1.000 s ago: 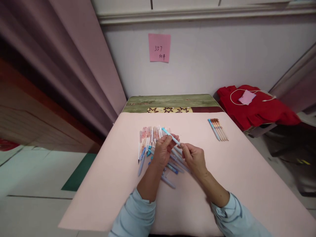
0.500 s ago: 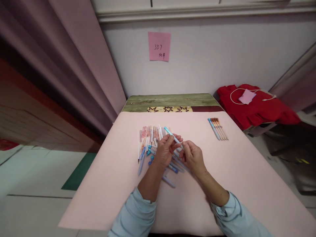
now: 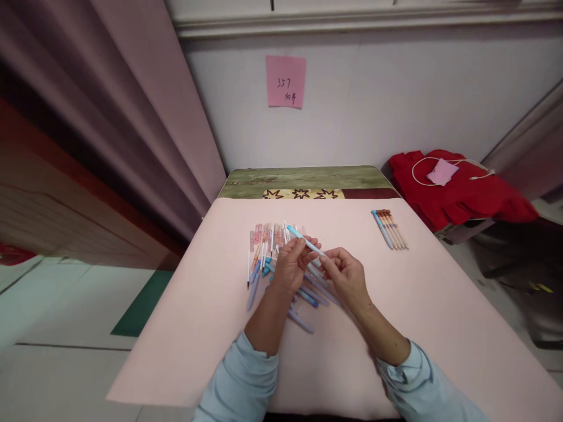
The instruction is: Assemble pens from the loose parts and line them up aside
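Between my hands, above the pile, is a light-blue pen [image 3: 313, 248] with a brighter blue upper end pointing up and left. My left hand [image 3: 294, 261] is closed around its middle, thumb on top. The fingers of my right hand [image 3: 345, 272] pinch its lower right end. Beneath and around them lie loose pen parts: several white refills [image 3: 263, 258] with dark tips, pinkish clear barrels [image 3: 258, 233], and blue barrels [image 3: 300, 322]. My forearms hide part of this pile.
A neat row of assembled pens [image 3: 389, 230], one blue and several beige with brown tops, lies at the right on the pink table cover [image 3: 422, 328]. Beyond the table's right edge is a red cloth [image 3: 466, 196] with a white cable. A pink note [image 3: 285, 81] hangs on the wall.
The pen in my hands has tilted to a flatter angle, its bright blue end shifting slightly left. Both hands keep their grip, and the pens on the table look unmoved.
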Demonstrator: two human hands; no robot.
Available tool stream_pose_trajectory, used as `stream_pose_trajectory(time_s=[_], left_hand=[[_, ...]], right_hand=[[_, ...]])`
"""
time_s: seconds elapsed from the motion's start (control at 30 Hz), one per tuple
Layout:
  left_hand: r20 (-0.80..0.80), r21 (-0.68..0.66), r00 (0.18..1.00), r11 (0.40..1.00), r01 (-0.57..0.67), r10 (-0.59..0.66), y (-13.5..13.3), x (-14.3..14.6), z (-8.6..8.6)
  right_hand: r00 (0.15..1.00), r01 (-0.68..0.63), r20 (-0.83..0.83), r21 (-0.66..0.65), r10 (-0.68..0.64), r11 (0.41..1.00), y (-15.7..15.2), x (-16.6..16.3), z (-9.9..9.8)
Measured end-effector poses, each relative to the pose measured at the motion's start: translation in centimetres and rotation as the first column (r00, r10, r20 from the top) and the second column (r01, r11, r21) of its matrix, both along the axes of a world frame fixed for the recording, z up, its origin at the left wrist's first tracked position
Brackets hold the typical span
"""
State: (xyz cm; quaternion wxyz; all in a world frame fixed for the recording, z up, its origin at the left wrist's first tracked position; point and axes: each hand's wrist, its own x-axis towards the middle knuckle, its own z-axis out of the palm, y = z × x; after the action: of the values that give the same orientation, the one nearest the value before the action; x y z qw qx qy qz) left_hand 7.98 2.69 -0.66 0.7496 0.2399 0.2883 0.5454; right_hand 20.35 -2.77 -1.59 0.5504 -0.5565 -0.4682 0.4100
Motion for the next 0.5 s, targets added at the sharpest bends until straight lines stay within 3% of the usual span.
stream_pose_trajectory(time_s=[0.27, 0.5], left_hand=[[-0.002, 0.043, 1.0, 0.999, 0.021, -0.021, -0.13, 0.05, -0.11], [-0.031, 0.027, 0.999, 0.999, -0.019, 0.02, -0.03, 0.01, -0.13]], right_hand=[[0.999, -0.018, 0.047, 0.002, 0.018, 1.0, -0.01, 0.16, -0.04], [0.996, 0.073, 0.058, 0.033, -0.074, 0.997, 0.19, 0.01, -0.03]])
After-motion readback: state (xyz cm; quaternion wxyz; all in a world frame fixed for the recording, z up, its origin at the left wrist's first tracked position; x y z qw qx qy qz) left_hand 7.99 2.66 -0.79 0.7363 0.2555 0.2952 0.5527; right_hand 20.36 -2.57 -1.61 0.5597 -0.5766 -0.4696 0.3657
